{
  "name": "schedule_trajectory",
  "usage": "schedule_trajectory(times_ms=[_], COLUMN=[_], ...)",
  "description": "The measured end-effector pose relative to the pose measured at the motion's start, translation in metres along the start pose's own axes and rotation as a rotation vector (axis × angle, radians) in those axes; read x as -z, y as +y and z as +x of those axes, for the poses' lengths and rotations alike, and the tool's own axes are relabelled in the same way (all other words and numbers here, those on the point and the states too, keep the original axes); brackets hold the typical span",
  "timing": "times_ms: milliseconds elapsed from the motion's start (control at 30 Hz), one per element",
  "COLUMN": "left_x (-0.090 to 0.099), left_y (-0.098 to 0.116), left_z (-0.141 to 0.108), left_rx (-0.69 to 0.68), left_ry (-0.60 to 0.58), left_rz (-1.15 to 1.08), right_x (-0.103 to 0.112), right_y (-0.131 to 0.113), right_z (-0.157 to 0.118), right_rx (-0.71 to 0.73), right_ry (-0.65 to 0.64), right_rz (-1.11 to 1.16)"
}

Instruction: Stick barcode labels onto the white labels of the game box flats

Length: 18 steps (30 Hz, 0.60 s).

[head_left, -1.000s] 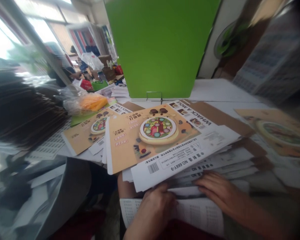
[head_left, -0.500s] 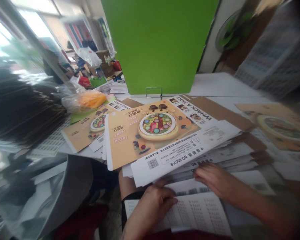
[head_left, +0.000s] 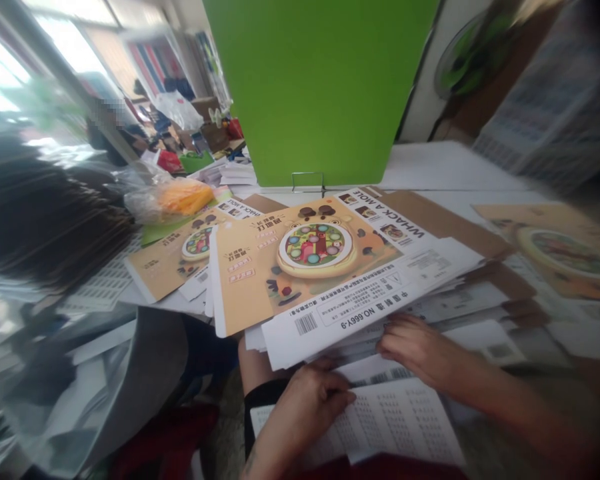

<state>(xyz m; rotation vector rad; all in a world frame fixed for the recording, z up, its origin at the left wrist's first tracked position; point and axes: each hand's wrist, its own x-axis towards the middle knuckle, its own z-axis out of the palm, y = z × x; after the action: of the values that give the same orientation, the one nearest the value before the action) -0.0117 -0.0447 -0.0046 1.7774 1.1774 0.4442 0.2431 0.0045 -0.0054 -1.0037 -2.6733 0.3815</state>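
A stack of flat printed cardboard box blanks (head_left: 305, 267) lies in front of me, its top sheet marked "WHACK A MOLE" with a round game picture. My right hand (head_left: 415, 350) rests on the stack's near edge, fingers together over the lower layers. My left hand (head_left: 305, 417) lies farther down with curled fingers, on white sheets of small printed rows (head_left: 400, 420). Whether either hand grips anything is hard to see. Another box blank (head_left: 167, 267) lies to the left of the stack, and a blurred one (head_left: 565, 247) to the right.
A tall green board (head_left: 320, 87) stands on a wire stand (head_left: 307, 180) on the white table (head_left: 445, 167). A bag of orange material (head_left: 175, 200) lies at the left, near another person's dark hair (head_left: 45, 207). A fan (head_left: 467, 57) stands behind.
My right hand has slid up and left onto the stack's edge. My left hand has lifted slightly, and more of the white printed sheets shows beneath it.
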Motion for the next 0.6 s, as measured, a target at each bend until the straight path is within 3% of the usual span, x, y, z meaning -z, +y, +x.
schedule_trajectory(times_ms=[167, 333, 467, 600], left_x=[-0.002, -0.007, -0.008, -0.004], left_y=[-0.001, 0.002, 0.001, -0.005], left_z=[0.005, 0.009, 0.009, 0.007], left_rx=[0.006, -0.018, -0.037, 0.013], left_ry=[0.037, 0.03, 0.0, 0.01], left_rz=[-0.048, -0.062, -0.029, 0.022], right_x=[0.012, -0.011, -0.027, -0.018], right_y=[-0.025, -0.053, -0.045, -0.027], right_z=[-0.003, -0.011, -0.022, -0.03], right_rx=[-0.035, -0.067, -0.109, -0.102], right_ry=[0.147, 0.171, 0.14, 0.12], right_rz=[0.059, 0.118, 0.122, 0.075])
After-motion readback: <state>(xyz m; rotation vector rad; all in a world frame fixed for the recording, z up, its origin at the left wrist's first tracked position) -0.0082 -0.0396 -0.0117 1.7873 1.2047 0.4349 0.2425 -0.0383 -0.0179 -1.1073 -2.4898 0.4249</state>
